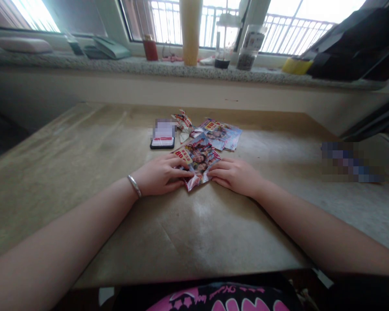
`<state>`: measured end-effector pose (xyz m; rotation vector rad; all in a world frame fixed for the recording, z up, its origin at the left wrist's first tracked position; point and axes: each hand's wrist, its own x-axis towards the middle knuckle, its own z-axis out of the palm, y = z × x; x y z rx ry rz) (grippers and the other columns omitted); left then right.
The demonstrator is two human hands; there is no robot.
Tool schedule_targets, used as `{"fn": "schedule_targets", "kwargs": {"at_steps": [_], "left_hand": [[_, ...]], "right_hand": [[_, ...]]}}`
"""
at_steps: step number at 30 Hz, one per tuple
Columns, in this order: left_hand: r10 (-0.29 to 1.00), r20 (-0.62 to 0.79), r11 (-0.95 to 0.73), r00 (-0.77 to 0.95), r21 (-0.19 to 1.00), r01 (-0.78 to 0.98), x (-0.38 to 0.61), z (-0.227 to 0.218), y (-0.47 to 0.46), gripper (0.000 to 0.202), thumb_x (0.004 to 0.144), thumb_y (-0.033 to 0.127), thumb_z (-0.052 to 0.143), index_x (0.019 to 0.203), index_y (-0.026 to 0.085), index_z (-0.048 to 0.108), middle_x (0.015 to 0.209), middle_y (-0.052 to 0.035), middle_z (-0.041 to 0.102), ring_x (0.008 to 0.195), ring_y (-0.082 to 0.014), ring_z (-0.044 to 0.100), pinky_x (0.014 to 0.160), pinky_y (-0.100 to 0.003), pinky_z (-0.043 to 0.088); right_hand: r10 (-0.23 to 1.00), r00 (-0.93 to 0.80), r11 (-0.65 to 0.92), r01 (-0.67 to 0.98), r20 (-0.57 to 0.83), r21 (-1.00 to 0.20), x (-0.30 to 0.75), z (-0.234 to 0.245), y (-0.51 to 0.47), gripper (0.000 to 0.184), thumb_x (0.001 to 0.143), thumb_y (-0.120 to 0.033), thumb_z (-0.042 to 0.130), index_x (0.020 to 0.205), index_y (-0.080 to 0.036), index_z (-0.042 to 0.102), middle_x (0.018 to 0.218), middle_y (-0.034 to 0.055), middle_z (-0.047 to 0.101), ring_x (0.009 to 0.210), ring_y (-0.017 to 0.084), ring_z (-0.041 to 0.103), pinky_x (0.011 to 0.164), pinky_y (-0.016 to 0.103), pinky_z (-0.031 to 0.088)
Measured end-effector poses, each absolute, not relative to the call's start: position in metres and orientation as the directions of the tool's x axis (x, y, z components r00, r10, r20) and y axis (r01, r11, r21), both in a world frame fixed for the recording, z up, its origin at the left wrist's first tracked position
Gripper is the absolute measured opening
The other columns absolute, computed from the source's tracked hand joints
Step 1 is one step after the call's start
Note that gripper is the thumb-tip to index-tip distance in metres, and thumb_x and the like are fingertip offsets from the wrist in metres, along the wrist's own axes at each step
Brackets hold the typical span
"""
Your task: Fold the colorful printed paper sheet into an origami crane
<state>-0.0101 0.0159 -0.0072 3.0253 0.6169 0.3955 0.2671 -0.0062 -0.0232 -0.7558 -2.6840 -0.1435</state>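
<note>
A creased, glossy printed flyer (pixel 198 156) lies on the table in front of me, showing pictures of people and a large "80". Along its left edge, the fingers of my left hand (pixel 164 173) are closed on the paper; a silver bangle circles that wrist. My right hand (pixel 235 175) grips the right edge near the lower corner, with the thumb mostly hidden. The flyer's lower tip is crumpled and sticks out toward me between both hands. Just beyond lie more printed flyers (pixel 231 136), next to a crumpled piece of printed paper (pixel 182 122).
A phone (pixel 162 142) with a lit screen lies left of the papers on the beige table (pixel 123 224). A blurred-out item (pixel 350 163) is at the right. Behind, a granite sill (pixel 168 69) carries a red-capped jar (pixel 150 48), bottles and a black bag (pixel 350 47).
</note>
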Motion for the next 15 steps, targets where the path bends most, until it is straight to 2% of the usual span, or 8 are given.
{"fn": "schedule_targets", "kwargs": {"at_steps": [6,11,15], "left_hand": [[0.347,0.242,-0.938,0.906,0.068,0.34,-0.008,-0.005,0.015,0.029,0.091,0.028,0.049,0.115,0.026,0.066,0.109,-0.0057,0.066,0.095,-0.02,0.06,0.086,-0.034,0.048],[0.363,0.225,-0.932,0.904,0.067,0.357,-0.006,-0.003,0.011,0.03,0.091,0.035,0.051,0.114,0.022,0.065,0.111,-0.0065,0.066,0.098,-0.0214,0.06,0.088,-0.036,0.048],[0.376,0.202,-0.926,0.904,0.033,0.377,-0.002,-0.001,0.007,0.038,0.089,0.042,0.053,0.119,0.021,0.061,0.115,-0.0072,0.065,0.101,-0.0236,0.06,0.088,-0.037,0.048]], "right_hand": [[0.513,-0.778,0.829,0.558,0.363,0.026,0.264,-0.025,-0.007,0.022,0.093,-0.023,0.047,0.093,-0.017,0.069,0.093,0.0083,0.07,0.087,0.018,0.062,0.075,0.029,0.049],[0.563,-0.741,0.788,0.615,0.367,0.033,0.26,-0.025,-0.01,0.019,0.091,-0.021,0.049,0.089,-0.017,0.068,0.09,0.0067,0.072,0.085,0.017,0.064,0.072,0.027,0.048],[0.576,-0.712,0.78,0.626,0.402,-0.007,0.256,-0.027,-0.012,0.019,0.091,-0.021,0.049,0.09,-0.019,0.068,0.092,0.0052,0.073,0.086,0.016,0.065,0.074,0.027,0.048]]}}
